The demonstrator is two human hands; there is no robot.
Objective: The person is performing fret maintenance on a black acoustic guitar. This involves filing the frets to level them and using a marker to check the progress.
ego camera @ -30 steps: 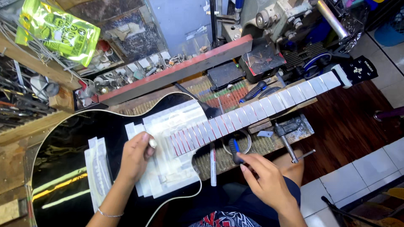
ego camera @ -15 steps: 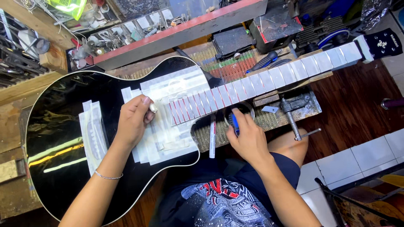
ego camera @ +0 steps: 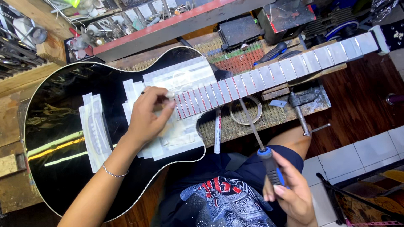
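Guitar body: black gloss guitar [ego camera: 63, 126] lies flat on the wooden bench [ego camera: 12, 88], body at left, neck running up to the right.
Bridge area: white tape strips [ego camera: 94, 130] cover the bridge zone, left of the left hand.
Left hand: left hand [ego camera: 149, 115] rests on the taped guitar top by the sound hole; fingers curled, thumb and forefinger pinched at the end of the fretboard. Whether anything sits in the pinch cannot be told.
Fretboard: masked fretboard [ego camera: 269, 73] with pale tape between frets; reddish at the body end.
Marker: white marker pen [ego camera: 217, 130] lies on the bench mat below the neck.
Tape roll: ring of tape [ego camera: 246, 110] just right of the marker.
Right hand: right hand [ego camera: 290, 189] clenched around a file [ego camera: 263, 143] with a blue-and-black handle, held over the lap, shaft pointing up toward the neck.
Clamp: metal clamp [ego camera: 301, 111] under the neck, right of the tape ring.
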